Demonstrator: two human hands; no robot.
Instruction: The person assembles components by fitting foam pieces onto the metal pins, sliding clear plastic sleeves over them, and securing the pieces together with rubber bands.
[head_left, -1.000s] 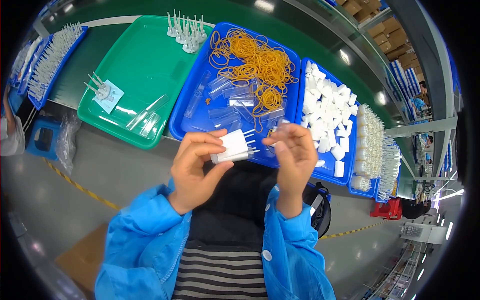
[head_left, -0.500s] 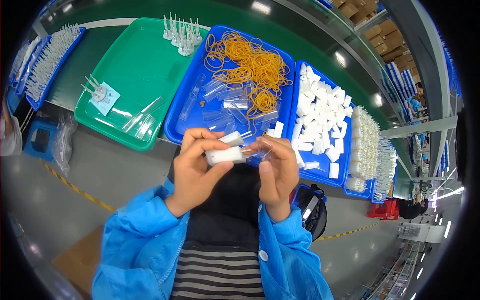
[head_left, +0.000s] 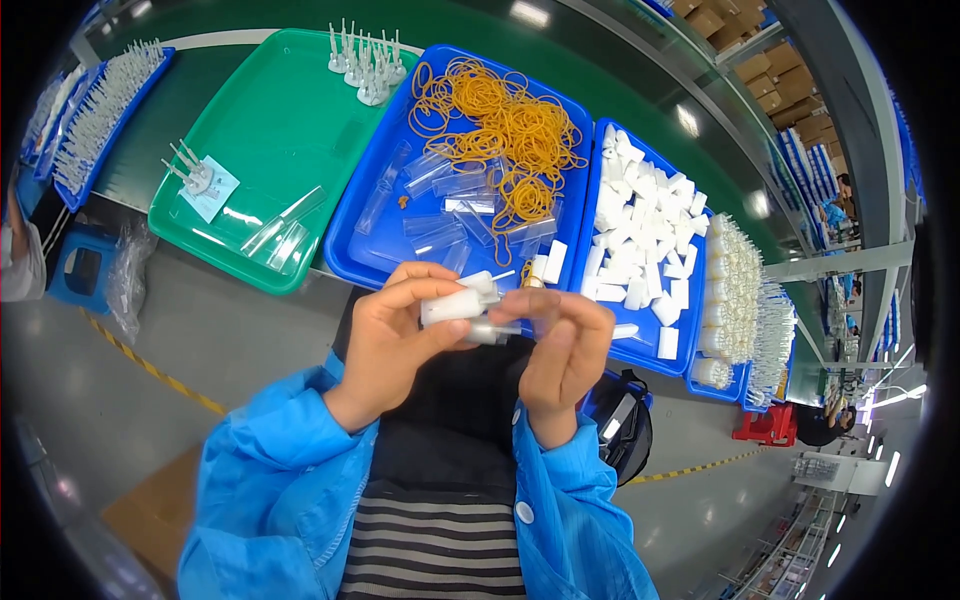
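Observation:
My left hand point(head_left: 385, 325) is closed around a small bundle of white cylindrical pieces point(head_left: 452, 306) with thin pale rods sticking out to the right, above the near edge of the trays. My right hand point(head_left: 565, 350) meets the rod ends, its thumb and forefinger closed on a clear plastic piece point(head_left: 546, 322) that is smeared by motion. Just beyond my hands lies a blue tray point(head_left: 345, 245) with yellow rubber bands point(head_left: 500, 110) and clear plastic sleeves point(head_left: 437, 234). To its right, another blue tray point(head_left: 645, 358) holds many loose white cylinders point(head_left: 640, 220).
At the left, a green tray point(head_left: 265, 110) carries upright white pronged pieces point(head_left: 365, 70), one more group point(head_left: 200, 180) on a pale card, and clear sleeves point(head_left: 285, 230). Packed white pieces point(head_left: 728, 290) stand at the right. A blue stool point(head_left: 85, 265) and black bag point(head_left: 628, 430) are below.
My right hand has shifted slightly right and turned, its fingers now over the rod ends. The left hand keeps its hold on the white pieces, almost in place.

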